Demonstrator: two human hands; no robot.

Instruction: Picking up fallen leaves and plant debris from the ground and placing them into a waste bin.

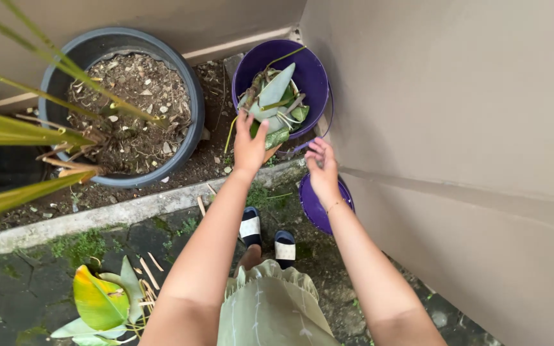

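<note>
Seen from the head camera, a person in a garden corner reaches toward a purple bucket (308, 70) standing on bare soil at the far side, against a beige wall (456, 115). The left hand (249, 146), fingers spread apart, touches the near end of a long pale-green leaf (276, 88) lying in the bucket, its long axis running from near-left up to its far-right tip. The right hand (322, 168) hovers open, holding nothing, over a purple lid (312, 206) on the ground. A grey planter (186, 138) stands left; cut leaves (100, 301) lie near-left.
</note>
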